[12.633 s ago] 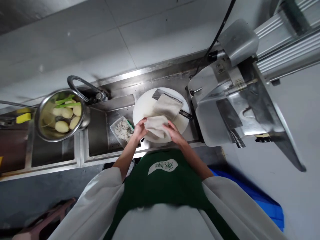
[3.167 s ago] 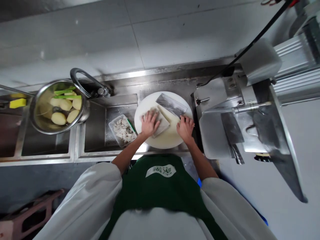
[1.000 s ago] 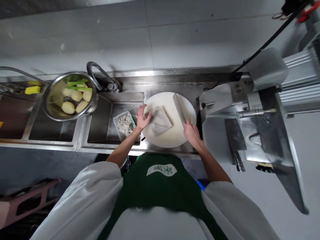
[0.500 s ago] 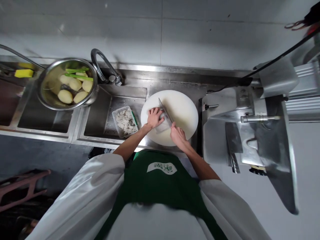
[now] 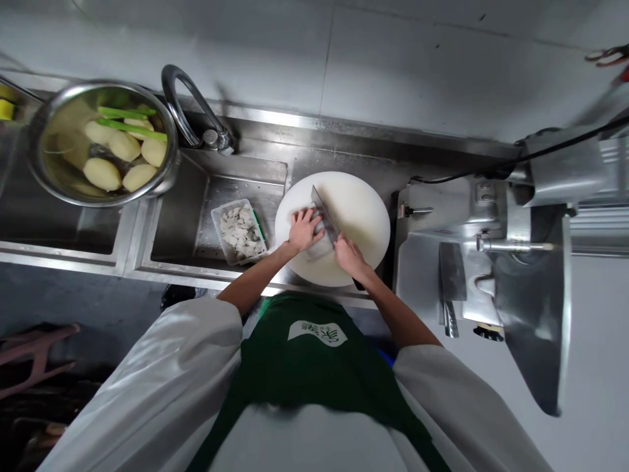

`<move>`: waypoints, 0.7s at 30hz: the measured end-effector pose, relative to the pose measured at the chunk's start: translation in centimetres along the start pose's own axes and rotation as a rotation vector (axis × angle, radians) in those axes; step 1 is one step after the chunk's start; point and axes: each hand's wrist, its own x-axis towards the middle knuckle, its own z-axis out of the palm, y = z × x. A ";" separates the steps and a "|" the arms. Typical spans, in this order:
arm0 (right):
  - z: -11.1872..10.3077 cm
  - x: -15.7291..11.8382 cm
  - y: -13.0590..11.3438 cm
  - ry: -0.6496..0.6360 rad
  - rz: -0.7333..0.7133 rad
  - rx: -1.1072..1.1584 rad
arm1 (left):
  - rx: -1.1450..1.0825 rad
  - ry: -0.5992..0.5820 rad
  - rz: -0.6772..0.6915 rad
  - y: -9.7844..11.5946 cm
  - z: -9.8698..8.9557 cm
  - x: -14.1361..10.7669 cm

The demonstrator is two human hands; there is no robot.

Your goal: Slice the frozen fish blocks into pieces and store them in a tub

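Observation:
A round white chopping board [image 5: 361, 206] lies on the steel counter in front of me. My right hand [image 5: 350, 255] is closed around the handle of a cleaver [image 5: 325, 215], whose blade slants away from me to the left, over the board. Just left of the blade, my left hand [image 5: 303, 229] rests with fingers spread, pressing down near the board's left part. Beneath and beside its fingers shows a pale greyish flat piece [image 5: 320, 252]; what it is I cannot make out. The left fingertips are very close to the blade.
Left of the board, a plastic tub [image 5: 216, 226] of pale cut pieces stands in the sink [image 5: 179, 216], below a tap [image 5: 189, 98]. A steel bowl [image 5: 37, 154] holds peeled potatoes and green stalks. At right stands a slicing machine [image 5: 427, 196] with another cleaver [image 5: 453, 272] on it.
My view has shifted and tilted slightly, so the bowl and tub appear further left. Both hands stay in nearly the same place on the board, the right one still holding the cleaver.

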 end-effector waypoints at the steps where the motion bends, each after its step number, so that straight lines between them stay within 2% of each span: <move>1: 0.6 0.3 0.1 0.009 0.014 0.007 | -0.004 -0.003 0.003 0.0 0.0 0.0; 5: 2.1 0.9 0.6 0.032 0.050 0.040 | -0.012 0.002 0.021 -0.1 0.2 0.0; 10: 2.3 0.9 0.7 0.041 0.016 0.051 | -0.050 0.037 0.035 -0.3 0.8 -0.1; 14: 2.6 0.6 0.2 0.060 0.036 0.014 | -0.093 0.009 0.063 -0.9 0.4 -0.2; 18: 1.8 0.4 0.0 0.052 0.023 0.003 | -0.124 -0.052 0.142 -1.8 -0.3 -0.8; 21: 0.4 0.3 -0.1 0.040 -0.002 -0.012 | -0.112 -0.040 0.166 -2.1 -0.5 -1.4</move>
